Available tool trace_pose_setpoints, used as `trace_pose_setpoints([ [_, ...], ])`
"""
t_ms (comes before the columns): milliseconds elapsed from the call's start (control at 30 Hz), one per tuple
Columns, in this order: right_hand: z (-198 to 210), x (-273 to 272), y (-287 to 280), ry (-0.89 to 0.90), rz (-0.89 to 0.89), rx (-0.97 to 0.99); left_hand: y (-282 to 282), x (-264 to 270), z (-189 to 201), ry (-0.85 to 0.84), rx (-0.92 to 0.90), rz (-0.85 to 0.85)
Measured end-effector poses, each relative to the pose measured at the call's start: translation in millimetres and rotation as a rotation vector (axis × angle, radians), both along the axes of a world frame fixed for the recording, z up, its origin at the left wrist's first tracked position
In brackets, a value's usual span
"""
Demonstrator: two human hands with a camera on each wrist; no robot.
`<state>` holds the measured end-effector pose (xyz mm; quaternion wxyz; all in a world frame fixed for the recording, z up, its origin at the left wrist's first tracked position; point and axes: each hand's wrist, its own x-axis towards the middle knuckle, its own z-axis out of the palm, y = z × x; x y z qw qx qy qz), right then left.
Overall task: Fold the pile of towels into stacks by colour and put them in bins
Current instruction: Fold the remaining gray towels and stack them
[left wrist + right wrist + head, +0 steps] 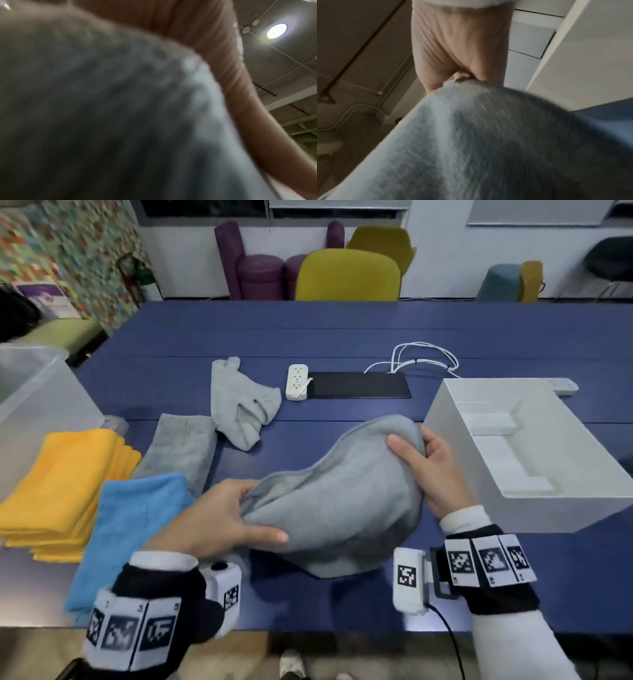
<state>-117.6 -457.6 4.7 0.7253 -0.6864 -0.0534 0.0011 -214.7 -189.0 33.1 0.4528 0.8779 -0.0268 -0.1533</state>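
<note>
Both hands hold the grey towel (342, 498) above the table (342, 337), long axis slanting from the left hand (219, 518), near, up to the right hand (428, 463), whose fingers (406, 451) clamp the far end just beside the white bin (445, 419).

Right side: white bin (479, 494) stands open-topped, just beside the right hand (431, 470).
Left side: blue towel (126, 529) and yellow towel stack (61, 491) cover the counter (342, 337).
Far middle: bare counter beyond the power strip (296, 381).
</note>
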Motion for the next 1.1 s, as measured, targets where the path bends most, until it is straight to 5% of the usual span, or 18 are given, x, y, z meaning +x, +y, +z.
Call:
trace_pose_setpoints([
  [267,-23.2,98.0,27.4,-0.095,-0.272,-0.444,57.8,115.6,-44.2,-0.248,0.687,0.366],
  [533,-64.8,152.1,18.3,-0.039,-0.396,-0.503,71.1,135.2,-86.3,-0.589,0.690,0.413],
  [667,-97.2,129.1,9.2,0.128,-0.310,-0.635,67.3,117.1,-121.4,-0.450,0.737,0.305],
  [833,-143.0,74.9,0.6,0.397,-0.072,-0.862,58.0,88.3,-154.9,-0.051,0.606,0.412],
  [1000,-146.2,36.8,12.6,0.396,-0.489,-0.637,43.0,71.6,-170.8,0.041,0.426,0.485],
  [1100,-143.5,31.4,11.2,0.554,-0.480,-0.592,36.1,63.2,-178.1,-0.015,0.447,0.521],
])
